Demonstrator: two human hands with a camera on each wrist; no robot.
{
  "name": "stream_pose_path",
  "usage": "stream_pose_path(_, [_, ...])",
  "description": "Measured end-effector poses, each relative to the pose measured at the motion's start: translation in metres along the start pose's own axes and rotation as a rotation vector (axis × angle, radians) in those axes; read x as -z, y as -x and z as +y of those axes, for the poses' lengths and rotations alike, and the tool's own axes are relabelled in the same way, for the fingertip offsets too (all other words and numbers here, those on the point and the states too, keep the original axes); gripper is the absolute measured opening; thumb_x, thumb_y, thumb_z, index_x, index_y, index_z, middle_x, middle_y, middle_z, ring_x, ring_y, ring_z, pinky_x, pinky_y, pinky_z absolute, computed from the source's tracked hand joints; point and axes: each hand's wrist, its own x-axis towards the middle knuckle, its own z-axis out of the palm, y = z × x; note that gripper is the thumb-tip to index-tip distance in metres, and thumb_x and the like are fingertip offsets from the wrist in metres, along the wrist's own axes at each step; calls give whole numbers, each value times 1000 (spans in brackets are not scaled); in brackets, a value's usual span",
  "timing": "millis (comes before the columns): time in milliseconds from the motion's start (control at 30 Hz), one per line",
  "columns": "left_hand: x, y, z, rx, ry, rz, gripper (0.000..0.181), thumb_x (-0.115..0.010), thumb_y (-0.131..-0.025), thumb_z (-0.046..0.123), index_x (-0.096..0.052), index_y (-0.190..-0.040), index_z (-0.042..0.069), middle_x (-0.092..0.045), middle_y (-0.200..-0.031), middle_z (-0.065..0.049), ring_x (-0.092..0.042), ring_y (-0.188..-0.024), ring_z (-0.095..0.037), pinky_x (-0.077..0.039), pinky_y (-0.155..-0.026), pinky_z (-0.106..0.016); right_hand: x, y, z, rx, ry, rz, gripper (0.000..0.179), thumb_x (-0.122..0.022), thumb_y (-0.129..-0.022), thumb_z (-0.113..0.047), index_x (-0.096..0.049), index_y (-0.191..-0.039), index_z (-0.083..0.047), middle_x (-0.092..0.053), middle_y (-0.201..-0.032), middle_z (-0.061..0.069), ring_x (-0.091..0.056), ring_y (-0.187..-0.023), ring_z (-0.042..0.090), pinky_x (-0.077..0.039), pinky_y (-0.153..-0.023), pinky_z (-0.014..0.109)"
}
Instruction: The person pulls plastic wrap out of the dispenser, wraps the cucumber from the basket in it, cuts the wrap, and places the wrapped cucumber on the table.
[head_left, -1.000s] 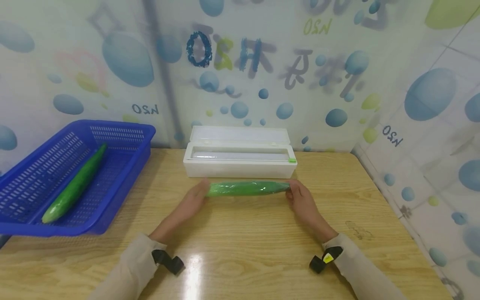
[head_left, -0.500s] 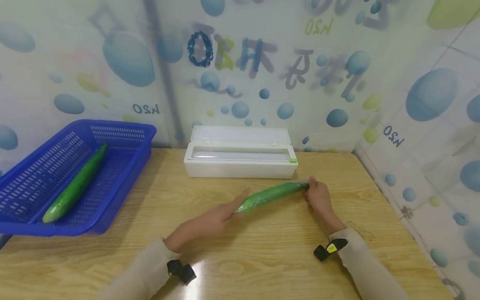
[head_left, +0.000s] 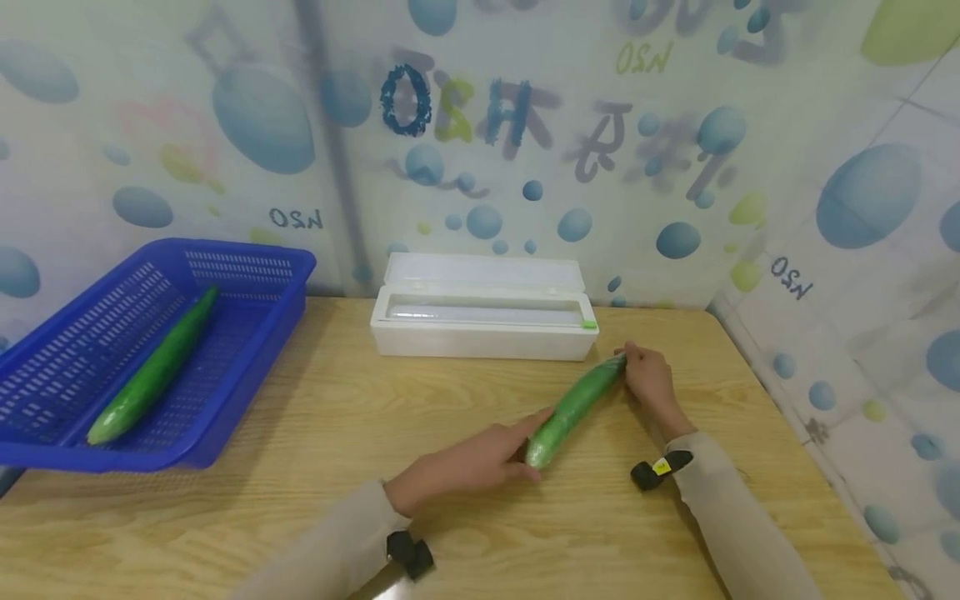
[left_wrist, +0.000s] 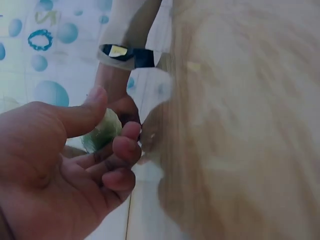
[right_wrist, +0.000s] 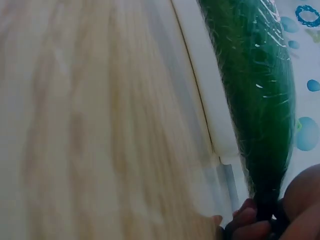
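A cucumber (head_left: 576,410) in clear plastic film is held aslant over the table, its near end to the left and its far end to the right. My left hand (head_left: 480,458) grips the near end between thumb and fingers; the left wrist view shows that rounded, wrapped end (left_wrist: 105,134) inside the curl of the hand. At the narrow far end, my right hand (head_left: 651,385) pinches the tip. Close up in the right wrist view, the film on the cucumber (right_wrist: 257,85) looks shiny and wrinkled, and fingers partly cover its dark tip.
A white film dispenser box (head_left: 483,342) with its lid raised stands at the back, a roll of film inside. To the left, a blue plastic basket (head_left: 255,392) holds another cucumber (head_left: 153,375). A patterned wall (head_left: 480,192) borders the wooden table (head_left: 315,425).
The cucumber has swung from level to steeply slanted, and its near end has come closer to me. My left hand has moved right and nearer; my right hand has shifted slightly right.
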Motion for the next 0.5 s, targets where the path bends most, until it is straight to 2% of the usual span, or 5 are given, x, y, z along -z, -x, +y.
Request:
stream_pose_path(100, [-6, -7, 4, 36, 33, 27, 86, -68, -88, 30, -17, -150, 0, -63, -94, 2, -54, -78, -2, -47, -72, -18, 0, -4, 1, 27, 15, -40, 52, -26, -106, -30, -51, -131, 8, -58, -111, 21, -53, -86, 27, -44, -72, 34])
stream_pose_path(233, [-14, -17, 7, 63, 85, 77, 83, -70, -87, 27, -22, -148, -2, -62, -96, 2, -54, -78, -2, -46, -70, -17, -1, -5, 2, 67, 21, -110, 54, -27, -106, -30, -38, -139, 11, -51, -124, 28, -52, -106, 36, -44, -88, 44])
stream_pose_path(300, [-17, -23, 9, 75, 102, 105, 80, -71, -87, 26, -25, -147, -2, -62, -98, 1, -54, -79, -3, -46, -70, -18, 0, -2, 2, 91, 22, -139, 56, -29, -105, -31, -33, -141, 12, -49, -127, 31, -51, -111, 39, -43, -91, 48])
stream_pose_path(400, [-24, -33, 10, 110, 112, 132, 80, -72, -86, 26, -27, -145, -2, -62, -100, -2, -55, -80, -3, -46, -69, -18, 0, 5, 0, 105, 10, -160, 57, -37, -104, -29, -29, -142, 12, -52, -123, 31, -54, -106, 37, -45, -86, 44])
stream_pose_path(500, [-29, -41, 13, 138, 118, 148, 81, -73, -85, 26, -27, -145, -5, -63, -105, -7, -57, -84, -4, -46, -71, -18, 2, 17, -3, 97, -25, -193, 60, -43, -103, -29, -26, -143, 11, -57, -115, 29, -60, -92, 30, -48, -75, 35])
